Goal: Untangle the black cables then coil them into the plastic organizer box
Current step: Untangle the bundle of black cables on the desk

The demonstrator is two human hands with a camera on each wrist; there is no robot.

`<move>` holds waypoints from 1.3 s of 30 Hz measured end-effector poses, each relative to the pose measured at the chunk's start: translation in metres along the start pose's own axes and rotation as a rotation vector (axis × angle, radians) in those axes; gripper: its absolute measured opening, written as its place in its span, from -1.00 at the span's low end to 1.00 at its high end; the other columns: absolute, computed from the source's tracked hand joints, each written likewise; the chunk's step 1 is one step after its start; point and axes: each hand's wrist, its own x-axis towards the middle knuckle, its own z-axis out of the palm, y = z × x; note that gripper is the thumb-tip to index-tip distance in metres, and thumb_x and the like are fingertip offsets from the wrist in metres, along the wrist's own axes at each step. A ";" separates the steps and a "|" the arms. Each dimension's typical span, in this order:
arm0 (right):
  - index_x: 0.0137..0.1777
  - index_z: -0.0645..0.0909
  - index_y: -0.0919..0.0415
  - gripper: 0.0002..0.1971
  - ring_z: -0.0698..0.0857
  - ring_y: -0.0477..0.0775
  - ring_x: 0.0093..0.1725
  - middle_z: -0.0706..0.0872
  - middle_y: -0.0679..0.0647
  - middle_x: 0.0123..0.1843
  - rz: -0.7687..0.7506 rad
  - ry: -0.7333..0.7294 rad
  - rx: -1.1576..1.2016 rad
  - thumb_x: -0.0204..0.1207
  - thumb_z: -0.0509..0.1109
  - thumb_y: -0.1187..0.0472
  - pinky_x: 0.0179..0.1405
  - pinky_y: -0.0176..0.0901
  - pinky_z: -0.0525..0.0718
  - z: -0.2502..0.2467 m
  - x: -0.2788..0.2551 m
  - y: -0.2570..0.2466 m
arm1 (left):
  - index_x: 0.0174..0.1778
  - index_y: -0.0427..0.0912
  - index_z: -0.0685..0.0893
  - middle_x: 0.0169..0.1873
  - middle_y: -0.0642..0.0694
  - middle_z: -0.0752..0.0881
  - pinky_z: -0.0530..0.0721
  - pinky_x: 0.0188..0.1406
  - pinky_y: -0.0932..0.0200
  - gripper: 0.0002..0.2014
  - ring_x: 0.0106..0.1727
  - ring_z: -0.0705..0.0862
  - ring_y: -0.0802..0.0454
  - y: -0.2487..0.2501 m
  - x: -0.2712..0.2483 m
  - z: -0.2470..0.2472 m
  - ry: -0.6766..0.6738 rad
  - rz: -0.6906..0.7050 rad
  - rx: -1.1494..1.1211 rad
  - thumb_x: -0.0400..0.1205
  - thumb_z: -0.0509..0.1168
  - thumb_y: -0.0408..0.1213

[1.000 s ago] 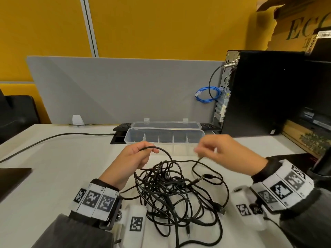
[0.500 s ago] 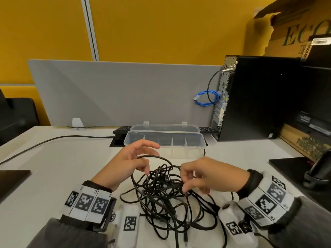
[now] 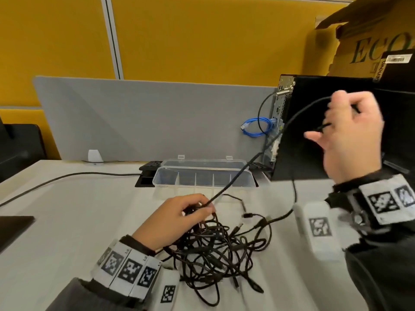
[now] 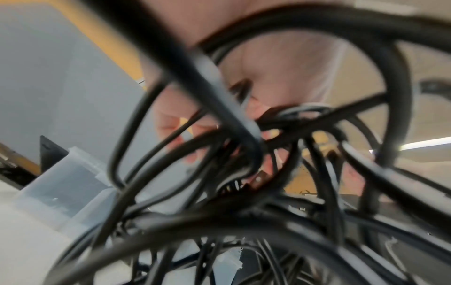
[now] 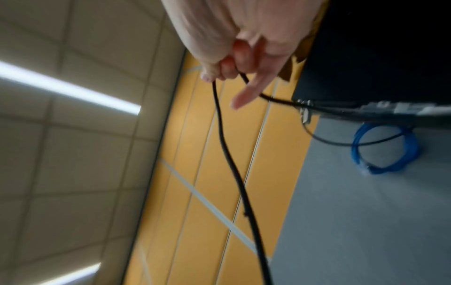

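A tangle of black cables (image 3: 215, 250) lies on the white desk in front of me. My left hand (image 3: 193, 211) rests on the tangle's top with fingers curled round a bunch of strands (image 4: 244, 154). My right hand (image 3: 343, 122) is raised high at the right and pinches one black cable (image 3: 265, 151), which runs taut down to the left hand; the same cable (image 5: 234, 169) hangs from the curled fingers in the right wrist view. The clear plastic organizer box (image 3: 204, 178) stands open behind the tangle, its compartments holding nothing.
A black computer tower (image 3: 314, 131) stands at the right with a blue cable coil (image 3: 258, 129) behind it. A grey divider panel (image 3: 146, 117) backs the desk. Another black cord (image 3: 67, 176) crosses the desk's left. A dark pad (image 3: 13, 230) lies at the left edge.
My right hand rose from the tangle up and to the right, drawing one cable out taut. My left hand lowered onto the tangle and gripped the strands.
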 end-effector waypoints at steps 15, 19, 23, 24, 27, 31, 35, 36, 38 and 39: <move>0.33 0.42 -0.17 -0.53 0.51 0.16 0.31 0.09 0.10 0.64 -0.477 -1.043 -1.161 0.49 0.00 -0.26 0.00 0.04 0.69 0.059 -0.080 0.046 | -0.20 0.14 0.75 -0.31 0.08 0.72 0.51 -0.19 0.37 -0.83 -0.27 0.61 0.23 -0.004 0.003 0.007 0.114 0.044 -0.005 0.62 0.26 -0.07; -0.24 0.47 -0.21 -0.69 0.50 -0.24 -0.09 0.54 -0.10 -0.09 -0.317 -1.225 -0.849 0.54 -0.04 -0.25 -0.04 -0.17 0.54 0.050 -0.061 0.050 | -0.21 0.07 0.71 -0.29 0.06 0.71 0.54 -0.15 0.33 -0.88 -0.26 0.62 0.26 -0.008 0.003 0.004 0.082 0.007 -0.021 0.57 0.32 -0.03; -0.23 0.55 0.00 -0.72 0.70 -0.04 -0.23 0.66 -0.01 -0.29 0.063 -0.730 -0.324 0.67 0.10 0.04 -0.09 0.00 0.70 0.035 -0.036 0.049 | -0.25 0.12 0.65 -0.09 0.22 0.69 0.52 0.10 0.25 -0.94 0.04 0.60 0.29 -0.013 0.003 0.003 0.095 -0.044 0.052 0.51 0.40 -0.09; -0.22 0.54 0.04 -0.73 0.73 0.07 -0.29 0.67 -0.01 -0.34 0.202 -0.545 -0.147 0.68 0.11 0.08 -0.08 0.13 0.73 0.033 -0.029 0.044 | -0.27 0.13 0.64 0.01 0.27 0.62 0.45 0.15 0.26 -0.92 0.13 0.54 0.31 -0.015 0.003 0.002 0.114 -0.058 0.084 0.49 0.42 -0.11; -0.21 0.43 0.08 -0.76 0.54 -0.08 -0.58 0.51 -0.08 -0.46 0.345 -0.085 0.125 0.68 0.07 0.12 -0.20 0.12 0.76 0.015 0.001 0.040 | -0.30 0.16 0.63 0.08 0.28 0.58 0.44 0.09 0.34 -0.90 0.12 0.54 0.28 -0.020 0.004 -0.002 0.142 -0.117 0.049 0.40 0.44 -0.03; -0.32 0.34 0.00 -0.68 0.39 -0.01 -0.45 0.33 0.04 -0.41 -0.054 0.003 -0.356 0.70 0.01 0.04 -0.33 -0.10 0.54 -0.019 0.015 0.066 | -0.26 0.10 0.63 -0.19 0.08 0.76 0.63 -0.09 0.15 -0.88 -0.20 0.68 0.23 -0.024 0.005 -0.006 0.085 -0.169 -0.011 0.43 0.40 0.00; -0.13 0.53 0.18 -0.65 0.39 0.05 -0.33 0.48 0.15 -0.26 -0.109 -0.288 -0.914 0.66 0.01 0.01 -0.41 -0.36 0.22 -0.038 0.010 0.096 | -0.29 0.06 0.64 -0.29 0.00 0.77 0.53 -0.24 0.19 -0.87 -0.51 0.56 0.34 -0.025 0.005 -0.008 0.132 -0.190 -0.003 0.58 0.32 -0.12; 0.00 0.57 0.18 -0.67 0.42 0.00 -0.36 0.52 0.15 -0.24 -0.062 -0.411 -0.965 0.66 0.04 0.00 -0.43 -0.38 0.24 -0.035 0.005 0.097 | -0.28 0.04 0.65 -0.31 0.00 0.78 0.56 -0.27 0.17 -0.86 -0.55 0.54 0.30 -0.025 0.005 -0.008 0.153 -0.194 -0.005 0.59 0.31 -0.10; 0.17 0.54 0.15 -0.77 0.48 -0.07 -0.38 0.55 0.11 -0.23 0.040 -0.608 -0.925 0.65 0.15 0.10 -0.53 -0.29 0.38 -0.024 -0.009 0.086 | -0.28 0.05 0.66 -0.33 0.01 0.80 0.59 -0.33 0.15 -0.85 -0.58 0.53 0.20 -0.023 0.006 -0.008 0.183 -0.194 -0.007 0.60 0.29 -0.07; 0.16 0.53 0.12 -0.82 0.51 -0.10 -0.37 0.56 0.11 -0.23 0.094 -0.683 -0.839 0.64 0.18 0.15 -0.49 -0.22 0.52 -0.016 -0.017 0.077 | -0.28 0.05 0.65 -0.34 0.02 0.80 0.60 -0.36 0.16 -0.85 -0.60 0.54 0.17 -0.022 0.006 -0.007 0.198 -0.191 -0.005 0.60 0.29 -0.06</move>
